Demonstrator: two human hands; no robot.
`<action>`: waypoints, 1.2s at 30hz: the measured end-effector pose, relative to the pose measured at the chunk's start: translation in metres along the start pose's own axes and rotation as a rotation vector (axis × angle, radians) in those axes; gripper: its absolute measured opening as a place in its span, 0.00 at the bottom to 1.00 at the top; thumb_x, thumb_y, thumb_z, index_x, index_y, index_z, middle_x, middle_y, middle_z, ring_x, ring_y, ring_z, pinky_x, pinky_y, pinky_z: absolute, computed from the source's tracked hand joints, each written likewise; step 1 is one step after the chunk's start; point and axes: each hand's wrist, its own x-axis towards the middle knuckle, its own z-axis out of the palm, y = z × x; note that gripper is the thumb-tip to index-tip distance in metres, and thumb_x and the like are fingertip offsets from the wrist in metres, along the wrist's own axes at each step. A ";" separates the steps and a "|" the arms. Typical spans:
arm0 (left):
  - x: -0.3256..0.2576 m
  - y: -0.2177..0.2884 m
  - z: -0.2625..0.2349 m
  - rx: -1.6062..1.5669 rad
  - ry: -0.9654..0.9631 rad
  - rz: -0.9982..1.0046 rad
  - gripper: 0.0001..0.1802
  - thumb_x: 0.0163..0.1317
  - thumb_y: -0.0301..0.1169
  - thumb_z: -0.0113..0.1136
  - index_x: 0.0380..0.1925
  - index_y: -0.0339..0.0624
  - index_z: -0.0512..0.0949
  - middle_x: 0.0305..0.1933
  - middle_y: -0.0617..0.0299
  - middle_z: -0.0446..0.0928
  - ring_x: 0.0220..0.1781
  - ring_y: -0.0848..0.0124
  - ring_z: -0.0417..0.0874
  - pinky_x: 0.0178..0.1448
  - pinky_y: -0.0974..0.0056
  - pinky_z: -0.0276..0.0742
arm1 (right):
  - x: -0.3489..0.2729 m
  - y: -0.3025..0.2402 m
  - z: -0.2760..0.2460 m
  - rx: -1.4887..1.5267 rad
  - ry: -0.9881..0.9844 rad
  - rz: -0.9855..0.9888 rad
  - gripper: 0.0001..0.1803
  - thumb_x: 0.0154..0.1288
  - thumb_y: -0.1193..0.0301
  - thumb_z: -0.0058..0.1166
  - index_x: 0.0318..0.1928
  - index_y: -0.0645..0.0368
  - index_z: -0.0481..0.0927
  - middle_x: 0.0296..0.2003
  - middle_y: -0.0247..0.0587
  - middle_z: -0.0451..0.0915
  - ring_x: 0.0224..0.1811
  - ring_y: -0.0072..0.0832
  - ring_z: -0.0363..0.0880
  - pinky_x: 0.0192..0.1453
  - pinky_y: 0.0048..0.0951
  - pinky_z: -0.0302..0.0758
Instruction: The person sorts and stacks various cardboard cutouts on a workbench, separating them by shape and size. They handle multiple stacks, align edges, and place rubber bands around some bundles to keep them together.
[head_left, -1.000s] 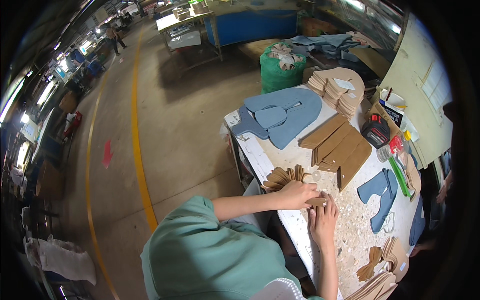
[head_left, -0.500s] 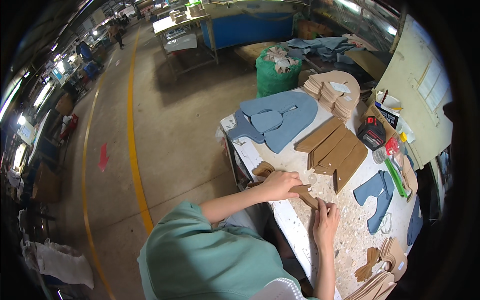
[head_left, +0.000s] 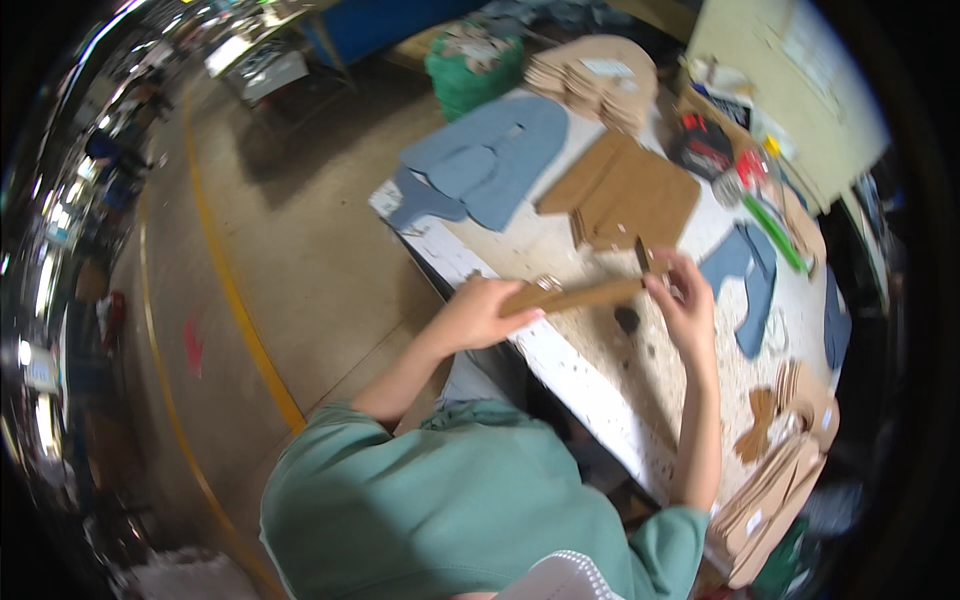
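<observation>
Both hands are closed on one bundle of brown cardboard pieces, which is held edge-up just above the white worktable. The bundle's near end is gripped by the left hand, with the fingers curled over its top; the far end is pinched by the right hand, its fingertips pressed against the edges as if the pieces were being squared together. Whether the bundle touches the tabletop cannot be told.

Judged from this, the work appears to be partway through: one stack has been gathered and lifted, and it has not yet been set down with any other pile. Just beyond the hands, flat brown pattern boards are spread on the table, apparently not yet collected. Further off, large blue fabric cut-outs lie at the far left corner, and smaller blue shapes lie beside the right hand. A pile of tan pieces is stacked at the far end, near a green sack. More stacked brown pieces are seen at the near right edge, which suggests that several bundles are already sorted.
</observation>
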 end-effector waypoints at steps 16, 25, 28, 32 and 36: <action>-0.048 -0.032 0.011 -0.296 0.306 -0.358 0.16 0.59 0.35 0.68 0.42 0.35 0.81 0.32 0.61 0.83 0.35 0.75 0.82 0.43 0.68 0.77 | 0.085 0.014 0.102 -0.236 -0.160 0.008 0.15 0.54 0.70 0.66 0.44 0.54 0.81 0.36 0.42 0.85 0.41 0.38 0.84 0.47 0.36 0.77; -0.048 -0.050 0.022 -0.381 0.379 -0.356 0.18 0.60 0.37 0.67 0.43 0.36 0.80 0.32 0.62 0.83 0.34 0.74 0.82 0.42 0.67 0.76 | 0.105 0.023 0.114 -0.421 -0.246 -0.042 0.15 0.57 0.68 0.63 0.46 0.52 0.81 0.36 0.38 0.83 0.42 0.39 0.82 0.46 0.38 0.76; -0.051 -0.051 0.016 -0.227 0.405 -0.317 0.18 0.60 0.40 0.67 0.41 0.36 0.79 0.31 0.61 0.82 0.34 0.71 0.82 0.41 0.65 0.77 | 0.102 0.025 0.117 -0.488 -0.201 -0.089 0.13 0.57 0.67 0.64 0.44 0.50 0.81 0.39 0.39 0.81 0.44 0.41 0.81 0.45 0.42 0.77; -0.054 -0.049 -0.016 -0.268 0.364 -0.412 0.17 0.68 0.42 0.56 0.41 0.36 0.77 0.26 0.63 0.78 0.26 0.76 0.75 0.31 0.68 0.70 | 0.099 0.024 0.120 -0.514 -0.146 -0.130 0.13 0.57 0.67 0.63 0.43 0.50 0.80 0.39 0.40 0.78 0.44 0.41 0.80 0.45 0.42 0.77; -0.053 -0.031 -0.046 -0.723 0.188 -0.464 0.16 0.74 0.39 0.45 0.46 0.37 0.74 0.24 0.67 0.70 0.19 0.84 0.63 0.24 0.76 0.58 | 0.095 0.015 0.115 -0.418 -0.074 -0.244 0.10 0.58 0.67 0.62 0.42 0.51 0.81 0.35 0.40 0.77 0.41 0.39 0.81 0.42 0.40 0.77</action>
